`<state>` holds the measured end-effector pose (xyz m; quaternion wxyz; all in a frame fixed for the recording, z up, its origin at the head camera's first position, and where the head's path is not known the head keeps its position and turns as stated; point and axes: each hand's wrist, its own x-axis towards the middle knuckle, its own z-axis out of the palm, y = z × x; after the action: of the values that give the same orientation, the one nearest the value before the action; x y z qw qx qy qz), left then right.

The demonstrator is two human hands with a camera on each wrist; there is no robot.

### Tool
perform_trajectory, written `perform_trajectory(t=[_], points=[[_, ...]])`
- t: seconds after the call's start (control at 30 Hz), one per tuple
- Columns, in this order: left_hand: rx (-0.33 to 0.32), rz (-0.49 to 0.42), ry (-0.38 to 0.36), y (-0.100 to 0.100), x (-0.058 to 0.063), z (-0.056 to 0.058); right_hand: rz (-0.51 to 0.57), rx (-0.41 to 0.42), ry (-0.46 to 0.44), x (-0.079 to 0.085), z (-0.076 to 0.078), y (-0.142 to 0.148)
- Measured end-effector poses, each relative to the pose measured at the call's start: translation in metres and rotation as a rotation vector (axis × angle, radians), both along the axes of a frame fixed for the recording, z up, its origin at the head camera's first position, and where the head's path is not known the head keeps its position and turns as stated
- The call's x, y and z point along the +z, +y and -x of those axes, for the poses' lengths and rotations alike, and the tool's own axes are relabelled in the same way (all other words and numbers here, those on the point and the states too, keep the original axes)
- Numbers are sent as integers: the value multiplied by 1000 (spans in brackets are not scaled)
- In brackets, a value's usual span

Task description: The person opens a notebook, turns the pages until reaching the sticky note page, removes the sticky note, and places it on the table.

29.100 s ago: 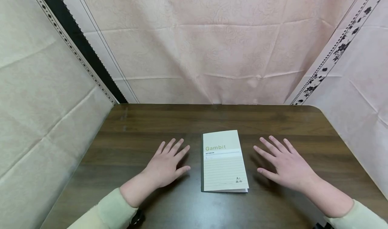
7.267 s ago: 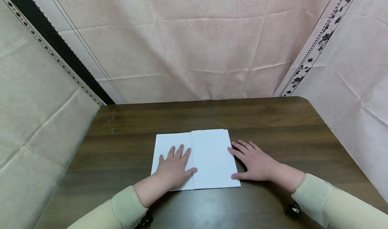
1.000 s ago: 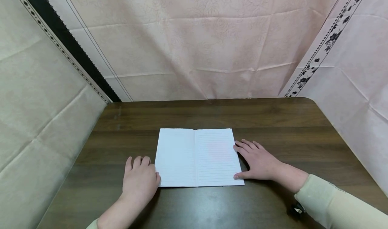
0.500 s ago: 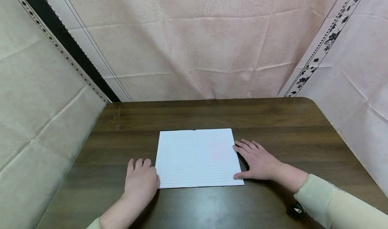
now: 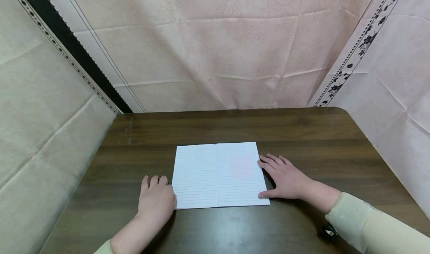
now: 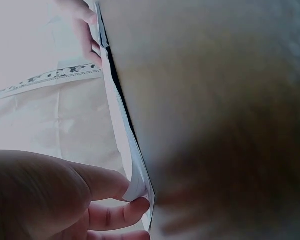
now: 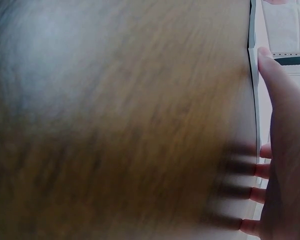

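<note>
head: lined notebook (image 5: 221, 175) | left wrist: fingers (image 6: 121, 215) pinch curled pages (image 6: 136, 175)

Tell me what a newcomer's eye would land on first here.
Probably the open notebook, its pale lined pages bright against the dark wooden table. Next, the left hand pinches pages at its left edge while the right hand touches its right edge. Behind, a black stripe slants across the backdrop's upper left.
</note>
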<state>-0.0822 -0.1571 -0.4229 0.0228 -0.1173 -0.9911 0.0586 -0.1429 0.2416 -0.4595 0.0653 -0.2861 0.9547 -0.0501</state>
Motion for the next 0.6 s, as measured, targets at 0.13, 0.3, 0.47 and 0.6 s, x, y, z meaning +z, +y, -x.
perform_trajectory(t=[0.13, 0.3, 0.47, 0.6], points=[[-10, 5, 22, -1, -1, 0, 1, 2, 1, 1, 0, 0], [-36, -8, 84, -1, -2, 2, -3, 3, 5, 0, 0, 0], [-74, -52, 72, 4, -1, 6, 2, 3, 3, 0, 0, 0], [-99, -80, -7, 15, -1, 13, 6, 2, -2, 0, 0, 0]])
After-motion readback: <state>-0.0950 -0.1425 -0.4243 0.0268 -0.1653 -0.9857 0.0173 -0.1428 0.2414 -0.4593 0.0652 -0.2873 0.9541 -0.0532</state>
